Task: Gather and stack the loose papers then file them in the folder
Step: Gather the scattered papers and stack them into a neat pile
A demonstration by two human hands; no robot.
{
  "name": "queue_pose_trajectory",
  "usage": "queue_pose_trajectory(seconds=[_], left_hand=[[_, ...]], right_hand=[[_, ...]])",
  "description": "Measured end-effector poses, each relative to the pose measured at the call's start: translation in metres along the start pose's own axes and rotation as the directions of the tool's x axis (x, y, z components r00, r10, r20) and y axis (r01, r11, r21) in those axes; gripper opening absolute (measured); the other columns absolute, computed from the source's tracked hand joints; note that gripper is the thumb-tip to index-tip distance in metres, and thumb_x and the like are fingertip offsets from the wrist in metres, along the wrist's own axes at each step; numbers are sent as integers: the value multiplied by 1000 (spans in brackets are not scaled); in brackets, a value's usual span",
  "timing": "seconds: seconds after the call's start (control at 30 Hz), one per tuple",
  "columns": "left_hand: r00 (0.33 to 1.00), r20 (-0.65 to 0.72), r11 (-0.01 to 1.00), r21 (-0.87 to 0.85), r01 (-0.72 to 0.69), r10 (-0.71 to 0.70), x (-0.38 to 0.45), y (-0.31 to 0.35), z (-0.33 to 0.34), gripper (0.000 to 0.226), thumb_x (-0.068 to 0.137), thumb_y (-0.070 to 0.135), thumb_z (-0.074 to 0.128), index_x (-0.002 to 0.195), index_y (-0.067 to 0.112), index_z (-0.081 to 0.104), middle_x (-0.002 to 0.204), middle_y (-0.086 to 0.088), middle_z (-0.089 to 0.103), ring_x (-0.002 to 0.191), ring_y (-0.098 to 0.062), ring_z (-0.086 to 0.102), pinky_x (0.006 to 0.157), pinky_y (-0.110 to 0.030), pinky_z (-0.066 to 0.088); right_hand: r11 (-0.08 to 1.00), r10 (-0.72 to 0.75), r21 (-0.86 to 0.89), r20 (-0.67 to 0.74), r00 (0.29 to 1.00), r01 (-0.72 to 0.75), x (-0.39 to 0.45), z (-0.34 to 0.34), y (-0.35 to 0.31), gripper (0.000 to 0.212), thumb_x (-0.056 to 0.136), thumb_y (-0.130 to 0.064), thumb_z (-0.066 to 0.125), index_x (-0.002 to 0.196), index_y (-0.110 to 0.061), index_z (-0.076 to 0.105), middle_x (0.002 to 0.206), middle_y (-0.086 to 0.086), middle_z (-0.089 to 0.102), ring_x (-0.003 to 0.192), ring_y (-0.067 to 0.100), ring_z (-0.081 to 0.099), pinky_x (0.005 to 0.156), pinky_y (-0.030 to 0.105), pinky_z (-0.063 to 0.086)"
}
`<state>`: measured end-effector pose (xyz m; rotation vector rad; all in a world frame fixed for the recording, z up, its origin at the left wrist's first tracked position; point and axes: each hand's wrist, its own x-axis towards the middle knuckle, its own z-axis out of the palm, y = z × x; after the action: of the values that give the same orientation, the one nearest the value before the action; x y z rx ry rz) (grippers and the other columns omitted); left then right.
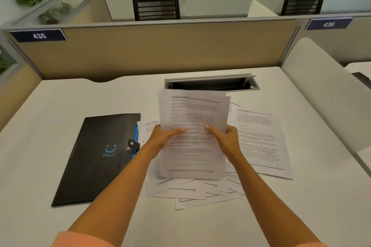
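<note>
Left hand [163, 138]: curled round the left side of the paper stack [192, 136], thumb lying on the front.
Right hand [226, 138]: grips the stack's right side the same way.
Paper stack: held up near the desk's [40, 136] middle, long way pointing to the far edge.
Loose papers [261, 140]: spread flat under and right of it.
Folder [96, 158]: black, closed, lying left, its near end by the front edge.

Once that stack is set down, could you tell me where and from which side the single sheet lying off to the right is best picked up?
Probably by its far right edge, coming in from the right. The loose sheet lies flat on the desk with that side bare, while its left edge is tucked among the other scattered papers and behind the right hand gripping the stack. Sliding fingers under a free corner should lift it cleanly.
</note>
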<state>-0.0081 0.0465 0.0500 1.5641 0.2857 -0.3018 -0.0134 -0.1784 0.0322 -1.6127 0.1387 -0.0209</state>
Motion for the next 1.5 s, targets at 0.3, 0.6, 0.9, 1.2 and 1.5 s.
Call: queue_pose_trajectory(seconds=[0.3,0.6,0.9,1.2,1.5], left_hand=[[941,-136,946,-50,-319,310,-10,44,13,33,77,17,81,102,33,67,104,3,72,96,-19,67,76,-32,57],[957,-138,963,-53,-265,256,-16,26,19,34,75,15,82,98,33,66,97,7,70,90,-12,65,60,-16,56],[931,-164,937,-76,-341,326,-15,22,28,45,73,6,82,97,38,63,95,12,69,83,-4,68,59,-14,54],[953,-120,960,9,-281,280,-2,4,24,33,84,21,74,109,37,59,104,12,67,95,-9,63,69,-15,57],[934,-321,987,16,-159,156,25,9,-10,43,83,29,76,119,12,58,102,4,67,94,-16,65,68,-15,52]], right_hand=[[982,-182,23,-113,977,186,11,8,-47,25,77,-21,80,99,-12,73,96,-1,74,79,16,72,66,28,61],[996,-85,18,-19,996,85,4,1,-25,45,73,-26,83,114,-22,65,104,-3,72,92,18,71,75,33,62],[998,-63,-4,28,998,63,5,5,-19,43,71,-23,84,109,-29,65,103,-5,72,90,15,70,73,28,61],[999,-26,-36,76,997,29,14,0,1,41,74,-19,83,106,-36,65,101,-9,73,91,11,71,73,22,59],[912,95,-407,95,991,-48,59,2,27,48,79,-9,76,124,-14,60,117,2,68,103,17,63,92,30,52]])
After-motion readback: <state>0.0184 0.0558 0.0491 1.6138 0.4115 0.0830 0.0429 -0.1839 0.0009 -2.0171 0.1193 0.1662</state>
